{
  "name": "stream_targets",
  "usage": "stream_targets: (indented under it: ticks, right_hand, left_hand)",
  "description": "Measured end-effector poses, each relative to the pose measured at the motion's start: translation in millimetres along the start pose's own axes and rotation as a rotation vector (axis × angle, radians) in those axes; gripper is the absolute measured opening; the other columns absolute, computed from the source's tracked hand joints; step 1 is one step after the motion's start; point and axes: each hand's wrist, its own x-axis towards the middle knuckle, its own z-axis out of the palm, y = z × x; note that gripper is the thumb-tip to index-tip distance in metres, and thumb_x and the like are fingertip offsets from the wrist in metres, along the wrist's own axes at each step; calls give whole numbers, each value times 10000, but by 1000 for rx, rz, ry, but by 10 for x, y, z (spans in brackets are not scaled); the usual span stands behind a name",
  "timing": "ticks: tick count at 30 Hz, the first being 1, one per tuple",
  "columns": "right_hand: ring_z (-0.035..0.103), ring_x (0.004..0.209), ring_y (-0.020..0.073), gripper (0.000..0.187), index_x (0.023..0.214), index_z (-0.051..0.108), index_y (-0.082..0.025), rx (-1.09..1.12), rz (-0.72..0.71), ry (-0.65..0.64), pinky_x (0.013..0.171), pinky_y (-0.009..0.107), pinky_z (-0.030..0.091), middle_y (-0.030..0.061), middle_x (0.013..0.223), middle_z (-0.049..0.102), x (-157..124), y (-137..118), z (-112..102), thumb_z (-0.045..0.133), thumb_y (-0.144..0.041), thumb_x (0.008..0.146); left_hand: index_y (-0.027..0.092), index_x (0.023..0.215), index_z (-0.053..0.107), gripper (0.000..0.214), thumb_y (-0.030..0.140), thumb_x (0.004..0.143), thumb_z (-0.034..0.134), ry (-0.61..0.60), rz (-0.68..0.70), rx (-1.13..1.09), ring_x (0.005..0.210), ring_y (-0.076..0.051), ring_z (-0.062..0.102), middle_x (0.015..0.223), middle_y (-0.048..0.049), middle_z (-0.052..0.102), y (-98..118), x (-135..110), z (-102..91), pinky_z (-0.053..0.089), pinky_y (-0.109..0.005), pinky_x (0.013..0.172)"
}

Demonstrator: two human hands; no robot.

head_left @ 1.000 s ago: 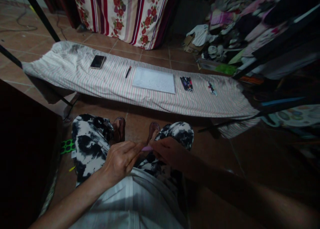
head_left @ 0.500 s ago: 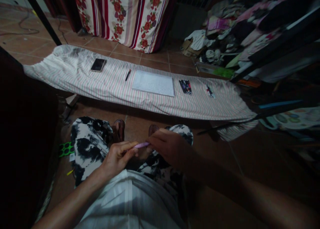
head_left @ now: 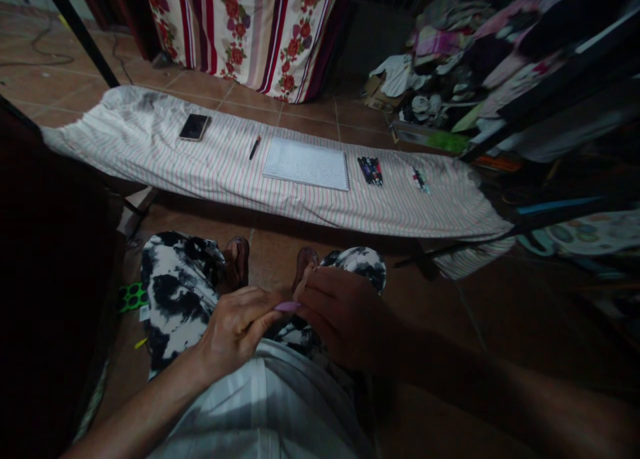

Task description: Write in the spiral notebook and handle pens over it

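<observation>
Your left hand [head_left: 237, 325] pinches one end of a slim pink-purple thing [head_left: 287, 306] between thumb and fingers; your right hand [head_left: 343, 309], in deep shadow, has its fingers closed on the other end, though its exact grip is too dark to tell; you hold the thing over your lap, on your side of the spiral notebook [head_left: 306, 163] and well apart from it; the notebook lies flat on a striped cloth [head_left: 225, 175], its spiral edge to the right; just left of the notebook you have a dark pen [head_left: 255, 147], and farther left of it a phone [head_left: 195, 127]; near the notebook's right edge lies a cluster of dark pens [head_left: 370, 171], and farther right of it a smaller bunch of slim items [head_left: 421, 179], too small to make out.
</observation>
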Motion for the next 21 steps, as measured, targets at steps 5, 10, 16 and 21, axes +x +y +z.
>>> stream_targets:
  ticks: [5,10,16,21]
  right_hand:
    - [417,470,107,343,520,522,-156,343,470,-124,490,250,271,-12,481,470,59,-79,24,393,-242,827]
    - [330,380,85,391,489,491,-167,764,821,-266,405,225,235,-53,395,346,123,-47,91,358,-307,829]
    - [528,625,168,336,722,612,-137,129,442,-126,597,294,362,55,661,589,169,47,-28,406,-352,879]
    - [507,763,168,157,922,593,-153,-53,41,-106,650,272,371,59,848,592,95,195,-48,446,-180,877]
  left_hand:
    - [167,1042,605,225,153,854,483,15,57,77,709,-143,594,816,-61,675,-7,-28,-7,480,-258,648]
    - [127,993,629,210,170,856,476,13,34,94,677,-150,585,736,-68,656,-15,-17,17,473,-262,623]
    - [138,866,674,241,257,867,464,46,-265,-164,647,-132,601,696,-38,654,-85,56,45,460,-220,583]
    - [139,816,698,273,326,839,501,-4,-448,-387,628,-133,586,651,-19,650,-91,84,25,448,-218,585]
